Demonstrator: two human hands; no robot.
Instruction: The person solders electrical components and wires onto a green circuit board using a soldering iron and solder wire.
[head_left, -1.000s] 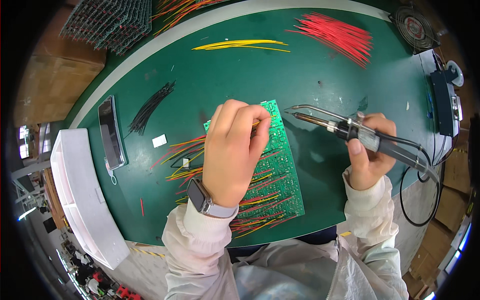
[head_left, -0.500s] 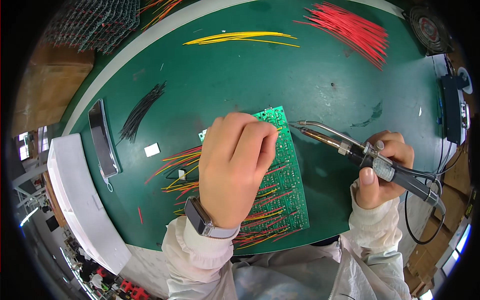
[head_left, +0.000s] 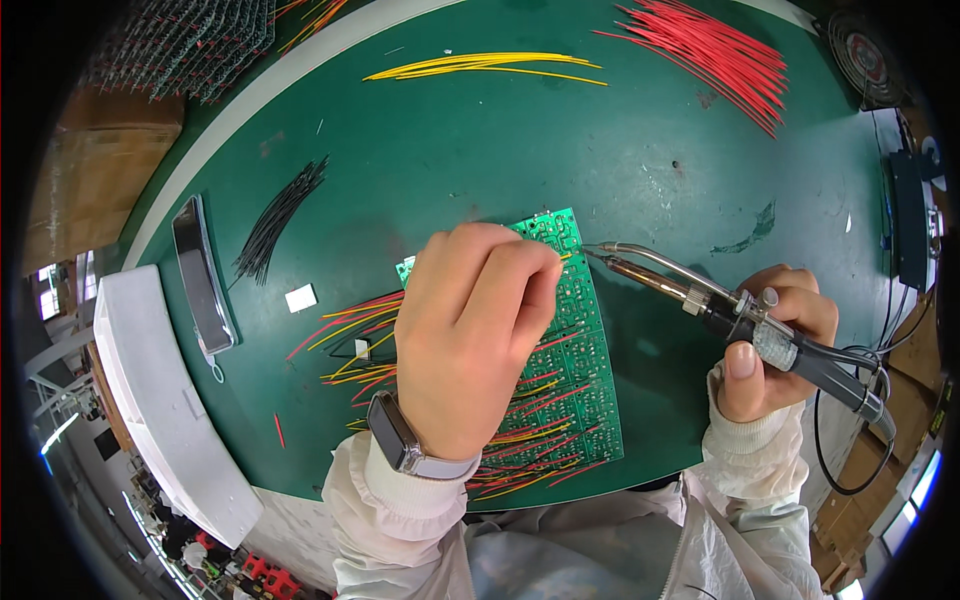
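A green circuit board (head_left: 597,375) lies on the table, with red and yellow wires fixed across it and trailing off its left side. My left hand (head_left: 480,320) is over the board's upper part, thumb and forefinger pinched on a yellow wire (head_left: 565,257) whose short end shows at the fingertips. Most of that wire is hidden behind the hand. In my right hand (head_left: 770,350) is a soldering iron (head_left: 700,300) with a thin metal tube running along it. Its tip points left, close to the board's upper right edge and the yellow wire's end; whether it touches cannot be made out.
Yellow wires (head_left: 480,66) and a red wire bundle (head_left: 715,60) lie at the back. Black wires (head_left: 280,220), a phone (head_left: 205,280) and a white foam tray (head_left: 180,410) are on the left. A small fan (head_left: 862,62) stands far right; the iron's cable (head_left: 820,450) loops down at right.
The view has shifted slightly. Both hands keep their grips, and the iron's tip stays beside the board's upper right edge.
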